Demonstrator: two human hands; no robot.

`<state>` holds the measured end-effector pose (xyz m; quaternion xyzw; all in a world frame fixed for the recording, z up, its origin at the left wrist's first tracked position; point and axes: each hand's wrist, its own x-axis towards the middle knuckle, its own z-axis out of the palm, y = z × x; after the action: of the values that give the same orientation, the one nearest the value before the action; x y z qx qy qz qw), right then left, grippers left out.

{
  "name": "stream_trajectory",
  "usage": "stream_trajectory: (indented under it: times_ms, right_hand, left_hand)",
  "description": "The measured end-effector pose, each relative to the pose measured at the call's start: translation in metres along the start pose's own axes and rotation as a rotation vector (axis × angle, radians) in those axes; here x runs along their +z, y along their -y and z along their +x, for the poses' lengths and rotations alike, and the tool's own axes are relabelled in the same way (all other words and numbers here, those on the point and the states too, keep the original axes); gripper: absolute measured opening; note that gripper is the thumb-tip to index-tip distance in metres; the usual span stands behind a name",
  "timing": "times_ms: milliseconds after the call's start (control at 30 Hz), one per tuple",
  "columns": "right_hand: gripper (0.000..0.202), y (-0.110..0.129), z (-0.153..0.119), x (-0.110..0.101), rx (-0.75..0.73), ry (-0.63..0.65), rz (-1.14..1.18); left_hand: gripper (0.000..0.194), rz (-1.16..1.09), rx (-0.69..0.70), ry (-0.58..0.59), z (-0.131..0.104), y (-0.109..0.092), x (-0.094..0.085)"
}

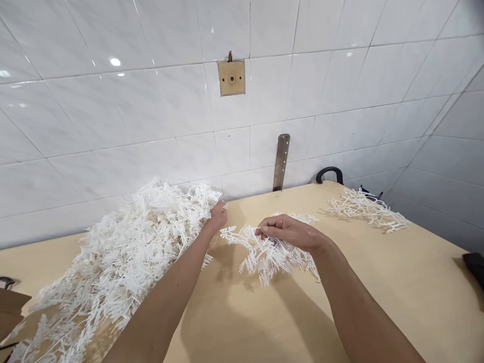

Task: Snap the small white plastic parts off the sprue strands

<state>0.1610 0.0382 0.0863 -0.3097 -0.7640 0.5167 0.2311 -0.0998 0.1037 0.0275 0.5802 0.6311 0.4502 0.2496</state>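
A big heap of white, finely branched artificial sprigs (139, 252) covers the left part of the table. At the heap's right edge, my left hand (218, 216) is closed with its fingers curled against the sprigs; its fingertips are partly hidden. Near the table's middle, my right hand (285, 232) pinches the thin stem of a white branched sprig (260, 257) between thumb and fingers. This sprig hangs low over the tabletop, its forked tips pointing left and down. More white sprigs (308, 218) show behind and below the right hand.
A small, loose group of white sprigs (368, 209) lies at the table's (397, 282) far right. Behind it are a black curved handle (329, 171) and a metal strip (281, 162) against the tiled wall. A brown cardboard box (11, 312) sits at left; a dark object (474, 267) is at right.
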Motion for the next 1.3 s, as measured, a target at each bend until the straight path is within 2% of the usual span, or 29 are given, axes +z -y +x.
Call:
stream_trajectory:
  times_ms: [100, 133, 167, 233, 300, 367, 467, 500, 567, 633, 700, 767, 833, 900, 967, 1067, 1167, 1300]
  right_hand:
    - [0.045, 0.004, -0.012, -0.014, 0.016, -0.018, -0.056]
    - [0.046, 0.005, -0.017, -0.020, 0.020, -0.091, -0.050]
    - [0.046, 0.005, -0.023, -0.026, 0.022, -0.168, -0.032]
    - [0.045, 0.004, -0.033, -0.037, 0.003, -0.338, 0.017]
    - [0.043, 0.003, -0.040, -0.044, -0.009, -0.466, 0.046]
    - [0.044, 0.003, -0.043, -0.046, 0.007, -0.512, 0.050]
    - [0.044, 0.008, -0.040, -0.041, 0.008, -0.460, 0.050]
    - [0.043, 0.010, -0.039, -0.038, -0.006, -0.431, 0.050]
    - [0.041, 0.016, -0.038, -0.034, -0.041, -0.380, 0.043]
    - [0.042, 0.021, -0.037, -0.031, -0.064, -0.318, 0.011]
    - [0.043, 0.025, -0.036, -0.028, -0.071, -0.223, -0.046]
    - [0.042, 0.026, -0.032, -0.024, -0.053, -0.104, -0.112]
    - [0.040, 0.025, -0.027, -0.019, -0.025, -0.012, -0.172]
    - [0.037, 0.023, -0.021, -0.012, 0.003, 0.030, -0.244]
    - [0.034, 0.019, -0.016, -0.007, 0.031, 0.046, -0.320]
    - [0.033, 0.014, -0.011, -0.003, 0.075, 0.061, -0.400]
    - [0.032, 0.010, -0.009, -0.002, 0.091, 0.059, -0.405]
    - [0.027, 0.013, -0.005, 0.004, 0.031, 0.016, -0.396]
  left_hand:
    - [0.037, 0.077, 0.131, 0.123, -0.026, 0.000, 0.007]
    - [0.044, 0.200, 0.246, 0.213, -0.037, 0.001, 0.011]
    - [0.047, 0.317, 0.296, 0.222, -0.050, 0.002, 0.016]
    - [0.052, 0.496, 0.299, 0.274, -0.074, 0.002, 0.028]
    - [0.052, 0.574, 0.302, 0.259, -0.096, -0.003, 0.041]
    - [0.046, 0.517, 0.363, 0.280, -0.114, -0.012, 0.052]
    - [0.032, 0.221, 0.470, 0.470, -0.134, -0.028, 0.060]
    - [0.030, 0.114, 0.461, 0.502, -0.138, -0.032, 0.059]
    - [0.023, -0.041, 0.337, 0.389, -0.138, -0.037, 0.051]
    - [0.020, -0.239, 0.111, 0.195, -0.130, -0.039, 0.037]
    - [0.026, -0.470, -0.094, 0.173, -0.117, -0.040, 0.021]
    - [0.032, -0.686, -0.216, 0.236, -0.106, -0.044, 0.005]
    - [0.049, -0.813, -0.237, 0.366, -0.100, -0.049, -0.009]
    - [0.069, -0.803, -0.275, 0.554, -0.099, -0.054, -0.019]
    - [0.078, -0.774, -0.251, 0.649, -0.100, -0.057, -0.026]
    - [0.075, -0.698, -0.211, 0.713, -0.103, -0.060, -0.034]
    - [0.053, -0.548, -0.155, 0.794, -0.110, -0.064, -0.039]
    - [0.043, -0.386, -0.143, 0.911, -0.123, -0.068, -0.038]
